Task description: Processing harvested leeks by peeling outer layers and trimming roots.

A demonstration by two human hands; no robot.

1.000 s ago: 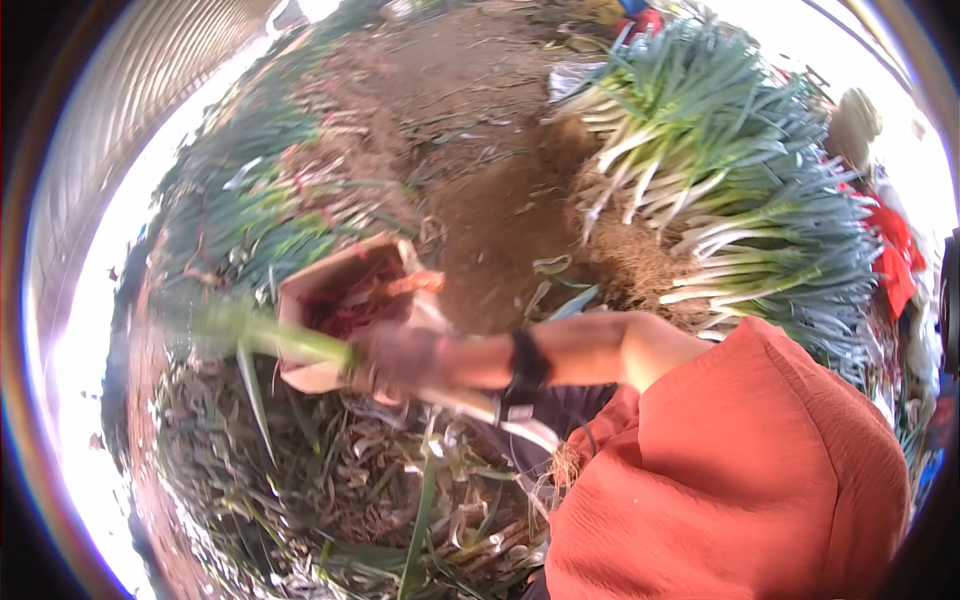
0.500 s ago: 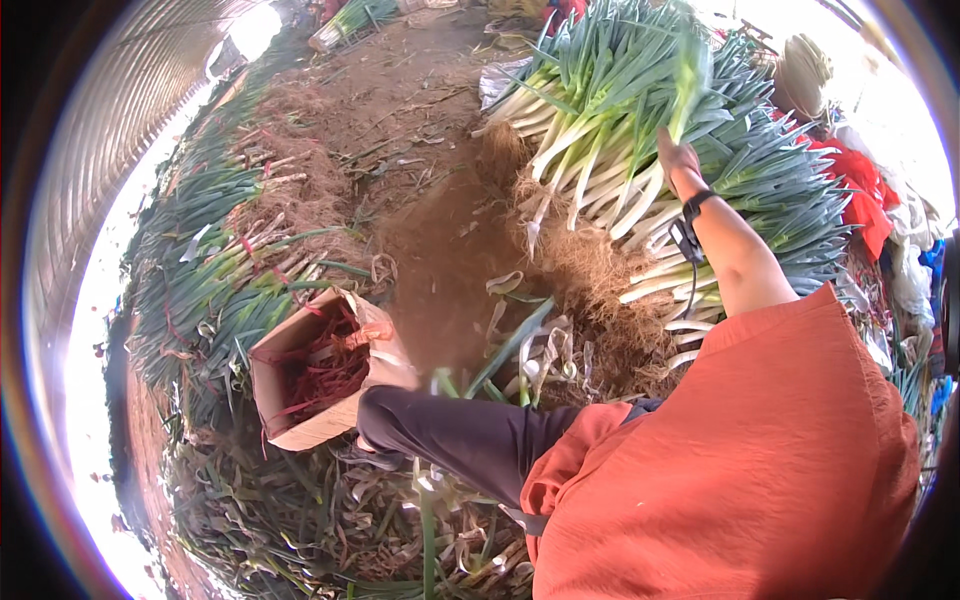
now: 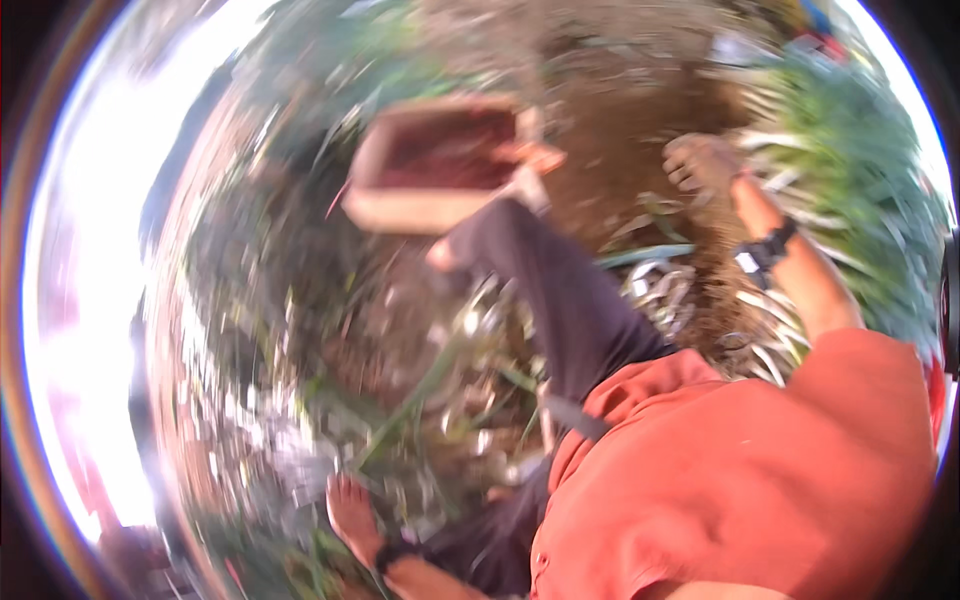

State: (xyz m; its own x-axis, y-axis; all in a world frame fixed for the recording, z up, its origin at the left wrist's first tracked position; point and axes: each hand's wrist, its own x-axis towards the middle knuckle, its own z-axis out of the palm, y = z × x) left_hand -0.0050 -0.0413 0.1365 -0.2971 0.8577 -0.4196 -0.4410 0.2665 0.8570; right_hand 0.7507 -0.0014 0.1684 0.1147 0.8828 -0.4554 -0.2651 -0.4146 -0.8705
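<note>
My right hand [image 3: 700, 165] hangs over the brown soil, beside the roots of a large pile of long green onions [image 3: 850, 190]. Its fingers are spread and slightly bent, and nothing shows in them. My left hand [image 3: 355, 515] is at the lower left, over loose leaves. Its fingers are blurred, with one end of a long green leaf [image 3: 415, 405] close to them; whether they grip it is unclear. Beyond my knee stands an open cardboard box [image 3: 430, 210] with red strips [image 3: 455, 158] inside.
Cut leaves and peelings [image 3: 270, 370] litter the ground to the left, smeared by motion. Pale peelings [image 3: 665, 285] lie between my leg [image 3: 560, 290] and the onion pile. Bare soil [image 3: 610, 110] runs between the box and the pile.
The view has swung round to the left, so box and pile appear further right. My right hand has drawn back from the onion leaves, toward the root side. My left hand has come into view.
</note>
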